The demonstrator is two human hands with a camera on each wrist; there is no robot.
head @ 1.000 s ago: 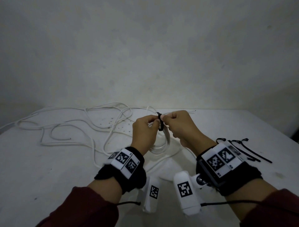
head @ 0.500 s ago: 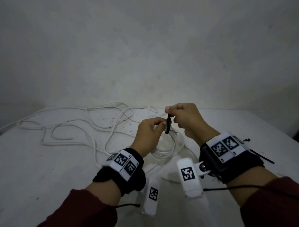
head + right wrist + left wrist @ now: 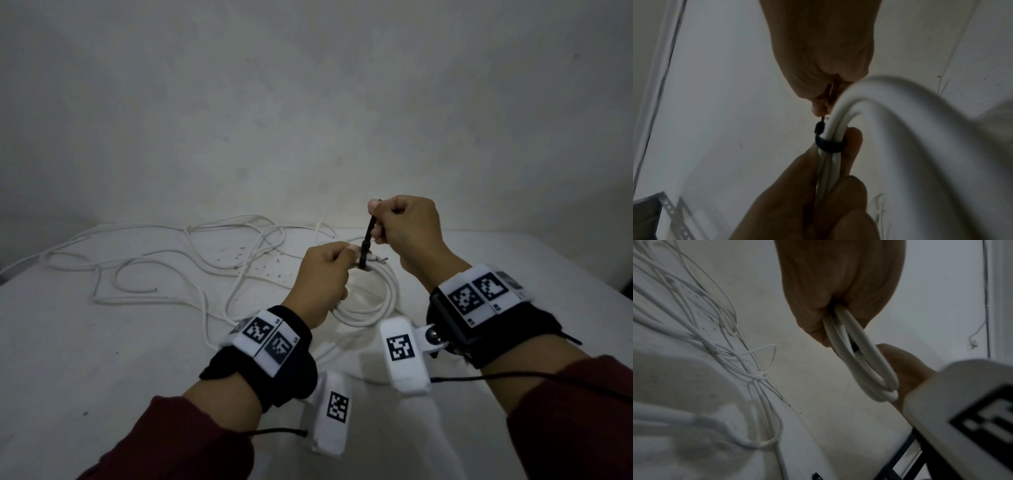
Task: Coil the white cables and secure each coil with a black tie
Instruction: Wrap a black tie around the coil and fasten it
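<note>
So far we have one round coil of white cable pinched in our left hand while our right hand pulls the black plastic tie snug around it, and beyond the coil a loose tangle of white cable is left to wind

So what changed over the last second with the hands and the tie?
The right hand rose, drawing the tail of the black tie upward, so the loop closed on the coil. The left hand kept holding the coil. The loose cables on the table stayed put.
</note>
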